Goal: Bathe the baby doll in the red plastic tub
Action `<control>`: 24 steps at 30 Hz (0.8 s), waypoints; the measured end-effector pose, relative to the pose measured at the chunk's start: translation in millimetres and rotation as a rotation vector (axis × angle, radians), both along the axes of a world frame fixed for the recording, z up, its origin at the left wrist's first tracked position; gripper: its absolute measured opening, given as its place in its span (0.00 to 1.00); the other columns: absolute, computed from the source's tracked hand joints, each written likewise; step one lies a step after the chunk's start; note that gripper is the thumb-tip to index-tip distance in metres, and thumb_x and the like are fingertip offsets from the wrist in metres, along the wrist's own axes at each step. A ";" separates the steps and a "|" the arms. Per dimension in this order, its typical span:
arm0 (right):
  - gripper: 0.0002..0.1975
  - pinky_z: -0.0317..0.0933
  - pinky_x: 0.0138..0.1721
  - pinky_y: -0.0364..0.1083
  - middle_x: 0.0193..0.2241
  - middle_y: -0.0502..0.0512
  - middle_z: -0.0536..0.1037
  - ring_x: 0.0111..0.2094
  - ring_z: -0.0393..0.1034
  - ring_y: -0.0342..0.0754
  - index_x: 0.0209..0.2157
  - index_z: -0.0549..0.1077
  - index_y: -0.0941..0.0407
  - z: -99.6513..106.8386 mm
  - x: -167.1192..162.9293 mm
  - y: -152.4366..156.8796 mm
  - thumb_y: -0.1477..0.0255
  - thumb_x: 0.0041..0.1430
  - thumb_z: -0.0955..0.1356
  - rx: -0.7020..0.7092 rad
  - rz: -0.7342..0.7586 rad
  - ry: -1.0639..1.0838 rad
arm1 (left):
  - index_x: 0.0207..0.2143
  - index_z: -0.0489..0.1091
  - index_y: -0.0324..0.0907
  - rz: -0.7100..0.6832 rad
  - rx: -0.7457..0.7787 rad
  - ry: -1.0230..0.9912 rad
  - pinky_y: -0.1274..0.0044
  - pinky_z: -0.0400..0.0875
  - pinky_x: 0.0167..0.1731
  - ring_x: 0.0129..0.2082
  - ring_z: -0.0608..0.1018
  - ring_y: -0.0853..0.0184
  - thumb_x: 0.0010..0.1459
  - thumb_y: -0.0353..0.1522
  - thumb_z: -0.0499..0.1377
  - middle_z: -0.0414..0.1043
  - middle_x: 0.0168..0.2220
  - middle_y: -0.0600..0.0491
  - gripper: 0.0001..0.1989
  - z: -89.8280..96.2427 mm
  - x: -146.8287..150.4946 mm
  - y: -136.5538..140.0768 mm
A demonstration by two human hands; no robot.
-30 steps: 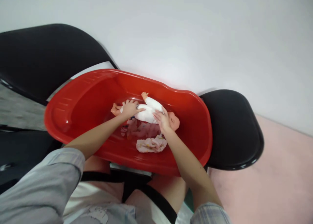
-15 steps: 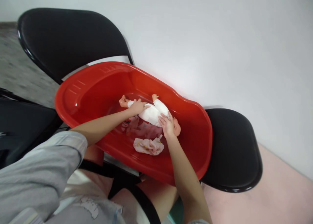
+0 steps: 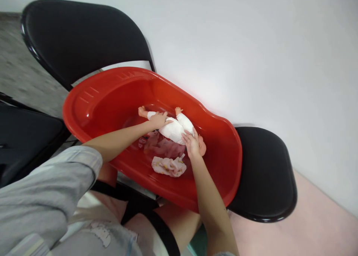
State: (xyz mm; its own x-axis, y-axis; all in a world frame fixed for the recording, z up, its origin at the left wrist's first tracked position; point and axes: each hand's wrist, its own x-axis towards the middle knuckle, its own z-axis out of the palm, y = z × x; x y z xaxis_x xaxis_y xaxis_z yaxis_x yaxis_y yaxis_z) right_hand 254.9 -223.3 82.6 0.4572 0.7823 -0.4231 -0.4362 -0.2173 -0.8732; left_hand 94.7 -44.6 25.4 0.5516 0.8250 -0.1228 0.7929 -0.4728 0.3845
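Note:
A baby doll (image 3: pixel 173 130) with a white cloth body lies in a red plastic baby bathtub (image 3: pixel 220 134), its head to the right and its feet to the left. My left hand (image 3: pixel 159 121) holds the doll around its upper leg and hip, fingers curved over the white cloth. At the shoulder, beside the doll's head (image 3: pixel 201 146), my right hand (image 3: pixel 191 143) grips the upper body with its fingers on the chest. Pinkish printed cloth (image 3: pixel 165 146) lies in the shallow water below the doll. Nearer to me is a crumpled white-and-pink cloth (image 3: pixel 168 166).
The tub rests between a black chair (image 3: pixel 84 39) at the left and a black seat (image 3: pixel 264 174) at the right. Behind the tub rises a white wall (image 3: pixel 237 54). Another black padded surface (image 3: pixel 25 140) stands at the far left. The floor (image 3: pixel 304 226) at the right is pinkish.
The view has shifted slightly. Both hands stay on the doll, and the doll's raised foot has moved a little, with my left hand slightly further over the leg.

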 end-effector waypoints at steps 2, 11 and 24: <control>0.48 0.68 0.60 0.51 0.63 0.68 0.76 0.53 0.81 0.51 0.76 0.52 0.56 0.6 0.1 0.1 0.72 0.55 0.70 -0.003 0.002 0.005 | 0.68 0.64 0.24 0.001 0.005 0.052 0.61 0.64 0.63 0.69 0.67 0.39 0.78 0.49 0.50 0.70 0.65 0.27 0.35 4.1 0.3 -2.8; 0.48 0.67 0.61 0.56 0.62 0.68 0.77 0.58 0.78 0.58 0.74 0.54 0.54 -6.2 2.8 -0.1 0.72 0.53 0.71 0.004 0.001 -0.013 | 0.62 0.76 0.30 -0.057 0.175 0.128 0.58 0.62 0.63 0.64 0.69 0.38 0.77 0.50 0.50 0.70 0.65 0.31 0.33 -1.9 2.8 2.3; 0.11 0.75 0.46 0.45 0.36 0.52 0.79 0.38 0.79 0.47 0.45 0.73 0.54 -31.9 15.1 4.8 0.73 0.60 0.67 -0.200 0.385 -0.597 | 0.70 0.70 0.34 -0.120 0.123 0.075 0.62 0.60 0.67 0.67 0.69 0.44 0.78 0.48 0.49 0.69 0.68 0.36 0.33 -9.6 0.7 11.5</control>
State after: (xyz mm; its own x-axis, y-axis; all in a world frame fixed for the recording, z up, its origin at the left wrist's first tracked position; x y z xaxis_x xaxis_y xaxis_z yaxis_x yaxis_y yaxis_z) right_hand 270.0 -218.6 50.7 0.3626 0.8678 -0.3397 0.2403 -0.4393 -0.8656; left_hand 95.5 -33.1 15.8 0.6402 0.7650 -0.0699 0.7521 -0.6057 0.2597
